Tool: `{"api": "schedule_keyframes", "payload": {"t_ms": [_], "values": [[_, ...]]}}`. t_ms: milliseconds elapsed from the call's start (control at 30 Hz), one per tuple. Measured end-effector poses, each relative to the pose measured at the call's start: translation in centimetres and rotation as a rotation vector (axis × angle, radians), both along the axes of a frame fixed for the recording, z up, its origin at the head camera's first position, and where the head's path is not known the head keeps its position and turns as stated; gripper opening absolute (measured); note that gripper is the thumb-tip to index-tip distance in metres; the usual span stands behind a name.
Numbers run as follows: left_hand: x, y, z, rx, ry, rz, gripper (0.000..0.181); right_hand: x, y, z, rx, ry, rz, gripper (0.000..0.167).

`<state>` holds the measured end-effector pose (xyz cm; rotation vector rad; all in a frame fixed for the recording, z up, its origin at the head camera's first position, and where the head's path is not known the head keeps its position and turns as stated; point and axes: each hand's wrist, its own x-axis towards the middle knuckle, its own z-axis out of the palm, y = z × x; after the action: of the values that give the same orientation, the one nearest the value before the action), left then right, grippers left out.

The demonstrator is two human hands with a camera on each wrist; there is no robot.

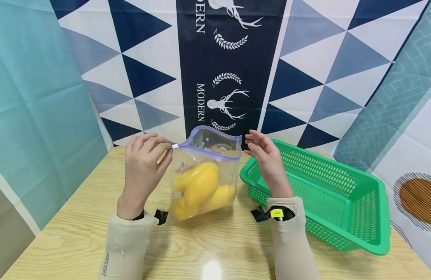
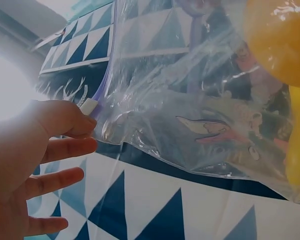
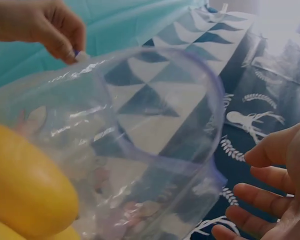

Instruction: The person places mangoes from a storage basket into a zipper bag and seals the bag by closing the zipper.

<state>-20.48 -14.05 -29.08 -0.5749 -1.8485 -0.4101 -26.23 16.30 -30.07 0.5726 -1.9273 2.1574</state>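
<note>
A clear zip bag (image 1: 226,177) with a purple zip rim stands on the table, its mouth gaping. Several yellow mangoes (image 1: 201,186) lie inside, and one mango (image 3: 27,180) looms large in the right wrist view. At the bag's left top corner, my left hand (image 1: 145,163) pinches the rim by its white slider (image 2: 88,106) between thumb and index finger; the other fingers are spread. Just off the right top corner is my right hand (image 1: 267,161), fingers loosely bent, holding nothing. A small gap separates it from the purple rim (image 3: 217,175).
On the right of the wooden table (image 1: 79,225) sits a green perforated basket (image 1: 370,186), partly behind my right hand and wrist. A patterned cloth (image 1: 149,58) hangs behind the table, with a teal cloth (image 1: 37,97) at the left.
</note>
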Motion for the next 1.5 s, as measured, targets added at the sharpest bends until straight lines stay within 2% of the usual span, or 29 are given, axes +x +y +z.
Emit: {"api": "schedule_keyframes", "payload": {"t_ms": [200,433,600,967,1167,1500], "values": [[0.1,0.0,-0.1,0.005,-0.021,-0.016,0.002,-0.6,-0.8,-0.6,0.024,-0.051,0.016,0.041],[0.0,-0.1,0.0,0.018,-0.037,-0.034,0.005,-0.6,-1.2,-1.0,0.019,-0.017,0.018,0.011],[-0.2,-0.5,0.0,0.059,-0.042,-0.044,0.004,-0.2,-1.1,-0.9,0.005,0.009,0.051,0.014],[-1.1,-1.5,-0.4,0.170,-0.045,-0.018,0.002,1.0,0.2,0.0,-0.017,0.028,0.103,0.015],[-1.9,-1.8,-0.9,0.237,-0.055,-0.002,0.005,0.8,1.3,-0.1,-0.044,0.010,0.118,0.010],[-3.3,-2.3,-2.0,0.252,-0.085,0.052,0.006,0.1,2.3,-0.5,-0.054,-0.004,0.096,0.011]]}}
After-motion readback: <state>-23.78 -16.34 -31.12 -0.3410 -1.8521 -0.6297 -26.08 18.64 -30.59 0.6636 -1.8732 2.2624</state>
